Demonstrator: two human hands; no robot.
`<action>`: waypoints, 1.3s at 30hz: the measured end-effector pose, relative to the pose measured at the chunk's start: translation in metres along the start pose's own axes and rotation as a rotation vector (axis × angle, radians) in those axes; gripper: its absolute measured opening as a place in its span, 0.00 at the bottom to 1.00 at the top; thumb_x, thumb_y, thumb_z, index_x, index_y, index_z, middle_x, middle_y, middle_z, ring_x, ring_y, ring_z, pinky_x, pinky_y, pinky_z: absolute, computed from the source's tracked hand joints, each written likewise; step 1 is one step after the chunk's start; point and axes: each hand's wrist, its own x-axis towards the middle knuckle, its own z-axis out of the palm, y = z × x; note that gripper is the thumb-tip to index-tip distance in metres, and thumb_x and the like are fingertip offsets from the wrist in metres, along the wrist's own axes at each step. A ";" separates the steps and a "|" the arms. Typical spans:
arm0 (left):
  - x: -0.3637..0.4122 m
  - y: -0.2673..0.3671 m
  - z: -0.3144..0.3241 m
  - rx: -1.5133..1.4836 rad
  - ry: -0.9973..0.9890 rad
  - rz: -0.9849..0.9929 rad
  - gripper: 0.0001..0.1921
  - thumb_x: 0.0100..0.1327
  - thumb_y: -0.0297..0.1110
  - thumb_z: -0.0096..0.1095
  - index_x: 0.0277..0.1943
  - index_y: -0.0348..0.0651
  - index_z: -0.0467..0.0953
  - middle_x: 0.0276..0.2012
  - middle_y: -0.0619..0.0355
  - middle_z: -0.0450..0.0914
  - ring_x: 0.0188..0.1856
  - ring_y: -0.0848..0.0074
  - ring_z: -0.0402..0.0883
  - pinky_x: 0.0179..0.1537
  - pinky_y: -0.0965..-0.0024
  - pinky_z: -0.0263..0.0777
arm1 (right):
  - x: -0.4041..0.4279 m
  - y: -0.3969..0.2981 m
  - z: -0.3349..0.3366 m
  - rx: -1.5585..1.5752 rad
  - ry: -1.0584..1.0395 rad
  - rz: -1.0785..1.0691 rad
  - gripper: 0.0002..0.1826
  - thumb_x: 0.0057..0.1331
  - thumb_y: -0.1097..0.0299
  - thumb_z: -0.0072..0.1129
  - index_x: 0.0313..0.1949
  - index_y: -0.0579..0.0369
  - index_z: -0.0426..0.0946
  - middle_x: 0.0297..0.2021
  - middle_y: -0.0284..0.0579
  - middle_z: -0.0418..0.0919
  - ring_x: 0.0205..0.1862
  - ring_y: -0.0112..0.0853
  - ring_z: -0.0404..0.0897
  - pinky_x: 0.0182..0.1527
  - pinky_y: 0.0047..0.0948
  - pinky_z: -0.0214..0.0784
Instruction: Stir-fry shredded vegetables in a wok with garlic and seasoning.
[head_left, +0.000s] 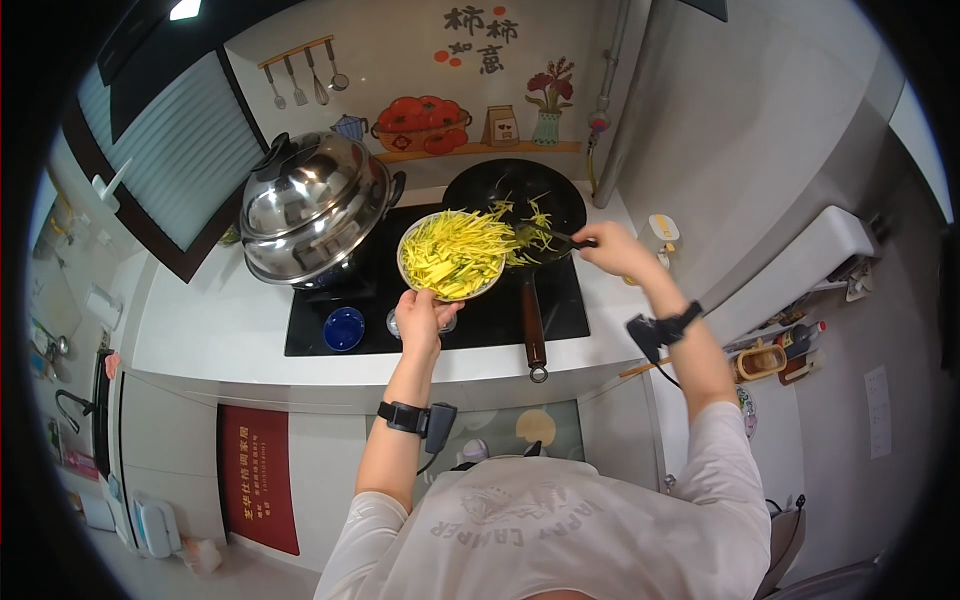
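Observation:
My left hand (421, 319) grips the near rim of a bowl (403, 268) heaped with yellow-green vegetable shreds (457, 251). The bowl is raised over the cooktop, its right side at the edge of a black wok (465, 187). Some shreds (536, 217) lie in the wok, and others reach across from the bowl's right side. In my right hand (619, 251) is the dark handle of a cooking utensil (564, 238); its head is among the shreds, and its exact shape cannot be made out. The wok's brown handle (533, 319) points toward me.
A lidded steel steamer pot (315, 214) stands on the left of the black cooktop (480, 334). Near the front are a small blue dish (344, 328) and a partly hidden round knob (393, 322). A pipe (626, 112) runs up at the back right. Bottles and holders (761, 362) stand farther right.

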 end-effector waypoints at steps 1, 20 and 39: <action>0.002 -0.001 0.000 0.002 0.001 0.006 0.11 0.65 0.26 0.42 0.45 0.24 0.64 0.36 0.38 0.80 0.31 0.59 0.85 0.30 0.77 0.82 | -0.017 -0.007 -0.020 0.045 -0.033 0.009 0.16 0.53 0.71 0.60 0.43 0.56 0.81 0.35 0.48 0.83 0.35 0.39 0.82 0.40 0.33 0.74; 0.001 0.000 0.019 -0.004 0.000 -0.007 0.13 0.68 0.27 0.41 0.50 0.24 0.61 0.44 0.36 0.78 0.38 0.58 0.85 0.37 0.75 0.83 | 0.032 0.022 0.024 -0.150 0.074 -0.151 0.14 0.51 0.74 0.56 0.39 0.56 0.80 0.37 0.54 0.81 0.43 0.48 0.79 0.46 0.40 0.71; 0.038 -0.016 0.046 0.118 -0.053 -0.041 0.15 0.68 0.27 0.36 0.50 0.21 0.58 0.45 0.35 0.75 0.37 0.57 0.84 0.34 0.72 0.84 | -0.077 0.012 -0.013 0.501 -0.074 0.523 0.19 0.62 0.67 0.55 0.52 0.61 0.71 0.21 0.30 0.65 0.18 0.18 0.61 0.19 0.20 0.54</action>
